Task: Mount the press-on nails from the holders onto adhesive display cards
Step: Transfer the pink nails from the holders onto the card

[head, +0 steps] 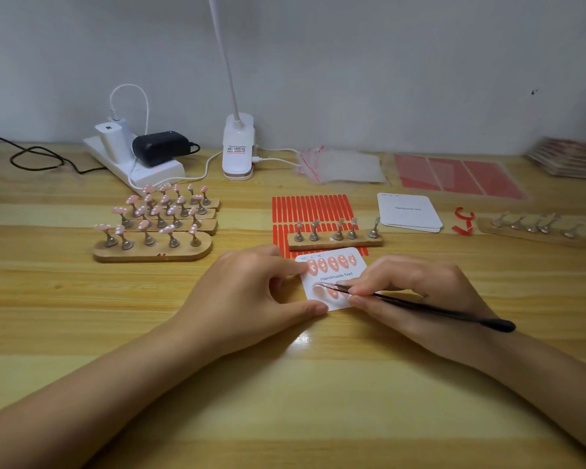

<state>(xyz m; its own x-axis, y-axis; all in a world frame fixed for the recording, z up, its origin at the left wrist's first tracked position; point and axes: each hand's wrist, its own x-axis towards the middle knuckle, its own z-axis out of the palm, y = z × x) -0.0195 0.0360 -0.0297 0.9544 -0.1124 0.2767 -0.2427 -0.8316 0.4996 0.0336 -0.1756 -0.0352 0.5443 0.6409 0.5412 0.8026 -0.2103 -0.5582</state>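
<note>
Mid-mounting, lower row. Card (332, 282) flat on table (82, 316), pinned at left edge by left hand (261, 296). Right hand (410, 292) pinching tweezers (420, 304), tips at lower-row nail (318, 290). Top row filled. Next, likely: seat nail, press down, fetch another from loaded holders (156, 225).

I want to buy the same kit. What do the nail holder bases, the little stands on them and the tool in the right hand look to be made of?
Holder bases: light unfinished wood, going by the tan colour and matte grain. Stands: probably metal, grey with a dull shine. Tweezers held in the right hand: likely metal with a dark coating, thin, rigid and glossy black; the pale tip looks bare.
</note>
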